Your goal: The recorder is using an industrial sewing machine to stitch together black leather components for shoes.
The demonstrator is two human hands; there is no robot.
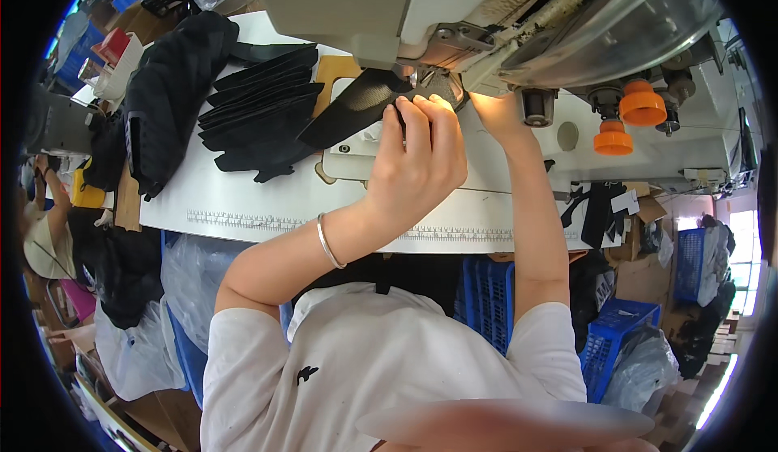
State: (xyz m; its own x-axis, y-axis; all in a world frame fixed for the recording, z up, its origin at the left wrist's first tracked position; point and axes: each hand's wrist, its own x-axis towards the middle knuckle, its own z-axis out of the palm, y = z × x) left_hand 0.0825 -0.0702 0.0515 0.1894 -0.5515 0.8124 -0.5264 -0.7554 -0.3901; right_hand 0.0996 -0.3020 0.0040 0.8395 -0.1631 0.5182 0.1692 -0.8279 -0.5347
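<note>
A black fabric piece (350,110) lies slantwise at the needle area of a sewing machine (336,14). My left hand (421,140) has its fingers bent and pressed together on the right part of that piece, close to the presser foot. A silver bangle circles my left wrist. My right hand (498,113) reaches in behind the machine's head under a bright lamp. Its fingers are hidden there, so what it touches does not show. Left of the machine, several black cut pieces (259,116) lie fanned out in overlapping layers on the white table (235,201).
A dark fabric bundle (174,87) rests at the table's left end. Orange knobs (643,104) stick out from the machine at right. A printed ruler strip runs along the front edge. Blue crates (620,330) and plastic bags stand below; another person is at far left.
</note>
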